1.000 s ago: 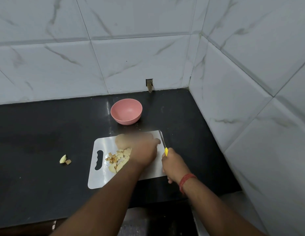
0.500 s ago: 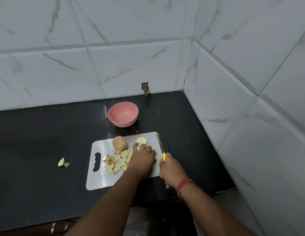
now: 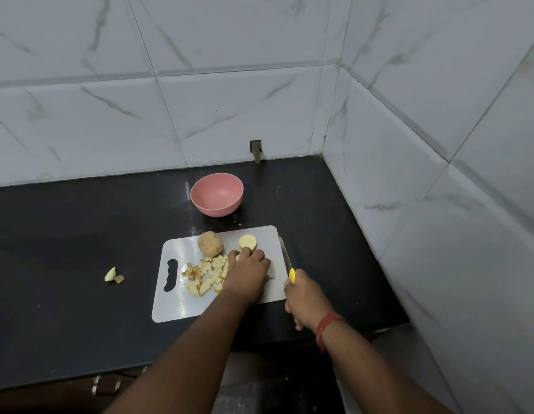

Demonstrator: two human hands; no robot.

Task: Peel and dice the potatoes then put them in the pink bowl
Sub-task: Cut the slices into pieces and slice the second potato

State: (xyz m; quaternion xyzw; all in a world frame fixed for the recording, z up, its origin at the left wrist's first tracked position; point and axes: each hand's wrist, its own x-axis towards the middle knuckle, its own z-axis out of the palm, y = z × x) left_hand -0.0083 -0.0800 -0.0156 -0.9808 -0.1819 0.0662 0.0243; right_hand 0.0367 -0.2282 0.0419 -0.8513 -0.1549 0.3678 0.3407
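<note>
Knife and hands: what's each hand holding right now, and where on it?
Right hand grips the knife by its yellow handle. Left hand covers a potato piece; the hold itself is hidden.

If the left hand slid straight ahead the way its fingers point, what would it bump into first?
Probably the cut potatoes piece just beyond the left hand; its fingertips look almost on it already. The pink bowl lies farther along.

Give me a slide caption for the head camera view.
Left hand steadies potato pieces on cutting board; right hand grips knife.

Potato piece (image 3: 271,273) mostly hidden under left hand (image 3: 248,274)
</note>
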